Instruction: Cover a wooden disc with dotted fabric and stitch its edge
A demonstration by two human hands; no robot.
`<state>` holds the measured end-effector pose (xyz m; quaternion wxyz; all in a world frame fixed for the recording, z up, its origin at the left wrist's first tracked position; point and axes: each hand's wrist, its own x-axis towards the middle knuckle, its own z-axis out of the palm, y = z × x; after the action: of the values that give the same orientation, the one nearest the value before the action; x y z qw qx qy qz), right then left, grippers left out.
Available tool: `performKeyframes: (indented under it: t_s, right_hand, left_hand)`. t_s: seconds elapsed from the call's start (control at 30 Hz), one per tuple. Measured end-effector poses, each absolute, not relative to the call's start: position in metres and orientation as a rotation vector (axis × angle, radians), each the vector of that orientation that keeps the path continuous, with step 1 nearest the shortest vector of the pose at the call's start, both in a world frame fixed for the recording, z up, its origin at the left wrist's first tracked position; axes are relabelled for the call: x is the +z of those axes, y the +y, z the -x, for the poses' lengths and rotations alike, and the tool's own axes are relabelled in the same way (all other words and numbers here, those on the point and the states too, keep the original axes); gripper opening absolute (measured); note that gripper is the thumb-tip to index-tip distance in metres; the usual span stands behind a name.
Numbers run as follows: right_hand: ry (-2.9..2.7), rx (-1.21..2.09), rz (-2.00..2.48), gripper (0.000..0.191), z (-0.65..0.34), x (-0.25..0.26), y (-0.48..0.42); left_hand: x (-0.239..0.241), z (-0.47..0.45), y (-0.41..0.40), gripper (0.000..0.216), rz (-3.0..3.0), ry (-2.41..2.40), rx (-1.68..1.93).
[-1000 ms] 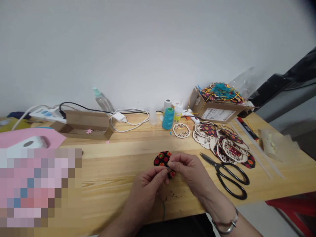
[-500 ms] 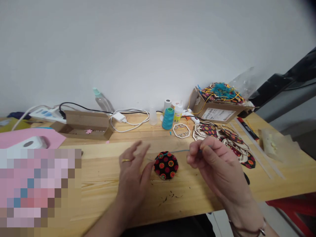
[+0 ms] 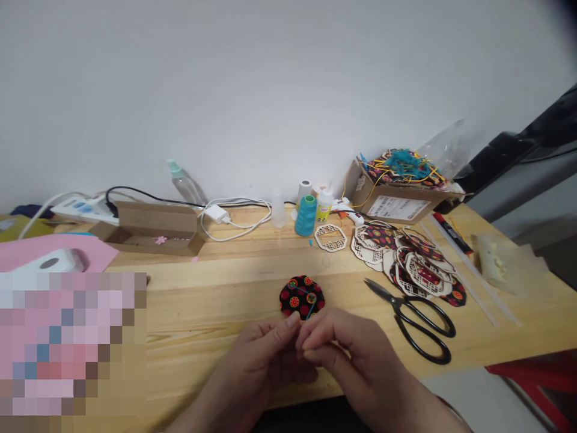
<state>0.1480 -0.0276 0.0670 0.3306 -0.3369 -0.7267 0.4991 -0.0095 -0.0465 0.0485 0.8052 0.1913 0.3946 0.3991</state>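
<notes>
Near the front edge of the pine workbench (image 3: 202,313), a round fabric disc (image 3: 302,294) lies flat, its black cloth printed with red circles ringed in yellow and green, and its outline a little uneven. A teal thread (image 3: 310,310) crosses the face of the disc and slants down to its lower edge, where the person's fingers hide where it ends. Half a second ago the hands stood well apart: the left one spread open beside the disc, the right one off to the side, drawing the thread out taut above the wood. Now they have come together just below the disc. The left hand (image 3: 256,361) has its fingers closed up side by side, the tip of the longest reaching the disc's lower edge. The right hand (image 3: 356,355) has its thumb and fingertips pinched together right beside the left, with the thread heading toward them, though I can't tell from here what is caught between them. Just right of that hand, black-handled scissors (image 3: 410,322) lie on the wood with their blades closed, pointing toward the disc, and beyond them sits a loose pile of laser-cut wooden frames (image 3: 406,261) with printed cloth. A cone of teal thread (image 3: 306,216) stands farther back by the wall.
</notes>
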Motion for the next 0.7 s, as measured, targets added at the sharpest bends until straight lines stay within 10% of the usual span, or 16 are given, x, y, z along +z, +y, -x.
performKeyframes:
  t_s: [0.7]
  right_hand:
    - [-2.770, 1.698, 0.562, 0.024, -0.124, 0.024, -0.040]
  left_hand:
    - [0.035, 0.014, -0.035, 0.013, -0.295, 0.968, 0.924]
